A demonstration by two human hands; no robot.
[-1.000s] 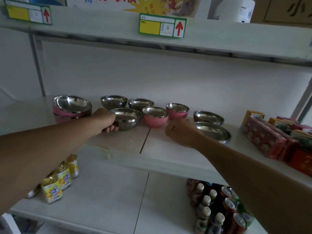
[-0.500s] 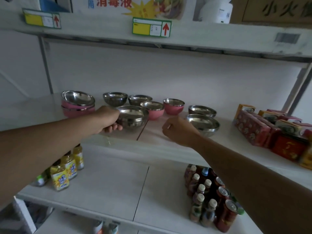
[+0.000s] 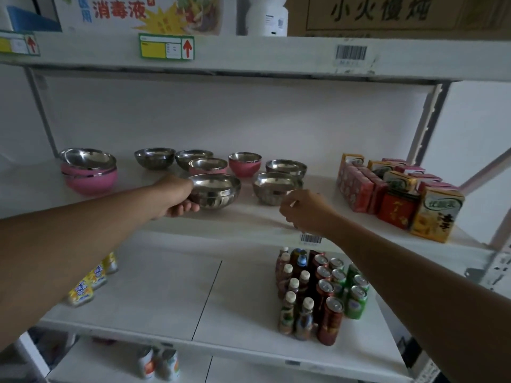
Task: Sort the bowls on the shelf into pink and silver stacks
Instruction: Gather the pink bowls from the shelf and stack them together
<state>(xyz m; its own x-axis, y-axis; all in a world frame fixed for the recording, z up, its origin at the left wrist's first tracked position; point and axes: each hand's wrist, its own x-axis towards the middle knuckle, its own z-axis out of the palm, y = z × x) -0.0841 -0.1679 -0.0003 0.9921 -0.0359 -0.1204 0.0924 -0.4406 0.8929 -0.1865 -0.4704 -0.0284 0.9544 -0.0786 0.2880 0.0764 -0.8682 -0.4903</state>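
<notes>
My left hand [image 3: 177, 199] grips the left rim of a silver bowl [image 3: 217, 190] at the front of the white shelf [image 3: 249, 217]. A stack of pink bowls [image 3: 90, 174] stands at the far left. Behind are two silver bowls [image 3: 154, 158] [image 3: 190, 156] and two pink bowls [image 3: 208, 166] [image 3: 245, 164]. To the right sit two more silver bowls, one at the front [image 3: 276, 186] and one behind it [image 3: 286, 168]. My right hand [image 3: 304, 210] hovers with curled fingers just in front of the front one, holding nothing.
Juice cartons [image 3: 392, 194] fill the right end of the shelf. On the lower shelf stand bottles and cans [image 3: 318, 291] at the right and yellow bottles [image 3: 88, 283] at the left. The upper shelf [image 3: 276, 55] overhangs above.
My left hand has moved the silver bowl to the right along the shelf front. The right hand stays near the right silver bowls. The camera view shifted right and down.
</notes>
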